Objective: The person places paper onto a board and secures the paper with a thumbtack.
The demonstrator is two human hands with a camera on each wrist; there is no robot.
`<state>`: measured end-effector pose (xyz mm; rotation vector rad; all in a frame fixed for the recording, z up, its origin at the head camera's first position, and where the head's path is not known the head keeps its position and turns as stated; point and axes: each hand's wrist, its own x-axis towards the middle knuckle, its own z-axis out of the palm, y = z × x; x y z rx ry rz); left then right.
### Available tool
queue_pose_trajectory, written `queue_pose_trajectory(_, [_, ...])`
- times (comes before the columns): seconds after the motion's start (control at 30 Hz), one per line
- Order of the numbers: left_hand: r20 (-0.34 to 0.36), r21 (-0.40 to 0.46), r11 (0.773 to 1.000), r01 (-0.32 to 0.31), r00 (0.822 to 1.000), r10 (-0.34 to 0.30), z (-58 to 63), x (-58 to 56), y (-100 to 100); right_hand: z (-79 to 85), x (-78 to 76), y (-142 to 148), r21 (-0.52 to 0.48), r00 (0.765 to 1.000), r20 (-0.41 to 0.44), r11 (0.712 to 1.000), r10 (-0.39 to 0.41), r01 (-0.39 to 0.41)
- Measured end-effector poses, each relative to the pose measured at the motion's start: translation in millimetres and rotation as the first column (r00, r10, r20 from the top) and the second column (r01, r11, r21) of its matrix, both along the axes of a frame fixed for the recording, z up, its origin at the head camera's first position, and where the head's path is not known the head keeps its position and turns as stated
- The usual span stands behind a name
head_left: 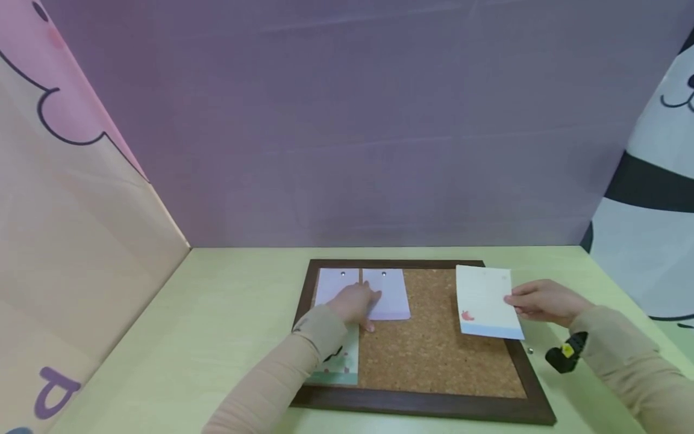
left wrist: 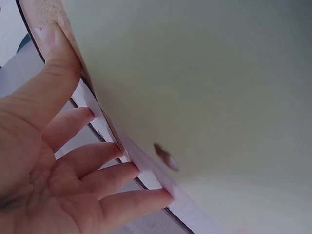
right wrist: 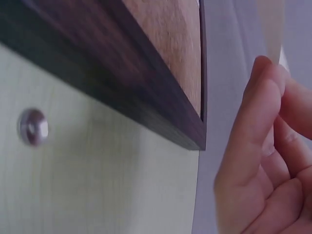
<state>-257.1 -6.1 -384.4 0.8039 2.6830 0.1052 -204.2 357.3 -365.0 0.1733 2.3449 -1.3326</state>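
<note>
My right hand pinches a cream notepaper sheet, with a blue lower band and a small red picture, by its right edge. The sheet is held up over the right side of a framed corkboard. Spread fingertips of my left hand touch the papers on the board's left part. Two pale sheets lie there side by side, a left sheet and a right sheet, each with a silver thumbtack at the top. A green-bottomed sheet lies below, partly hidden by my left arm.
A loose silver thumbtack lies on the light table just outside the board's dark wooden frame, on the right. A purple backdrop stands behind the table, with printed cloth panels at both sides.
</note>
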Motion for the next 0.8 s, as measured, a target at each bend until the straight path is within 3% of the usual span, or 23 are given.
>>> queue_pose_trajectory(0.17, [-0.018, 0.012, 1.0, 0.028, 0.999, -0.028, -5.6, -7.2, 0.6, 1.9, -0.2, -10.0, 0.05, 0.999, -0.021, 0.998, 0.043, -0.042])
queue_pose_trajectory(0.5, [-0.015, -0.013, 0.999, 0.031, 0.999, -0.031, 8.4, 0.6, 3.1, 2.0, -1.3, -33.1, 0.086, 0.991, -0.047, 0.989, 0.123, -0.118])
queue_pose_trajectory(0.8, [-0.008, -0.038, 0.999, 0.037, 0.999, -0.037, 8.2, -3.3, 5.4, 4.3, -0.8, -59.8, 0.078, 0.978, -0.073, 0.979, 0.195, -0.19])
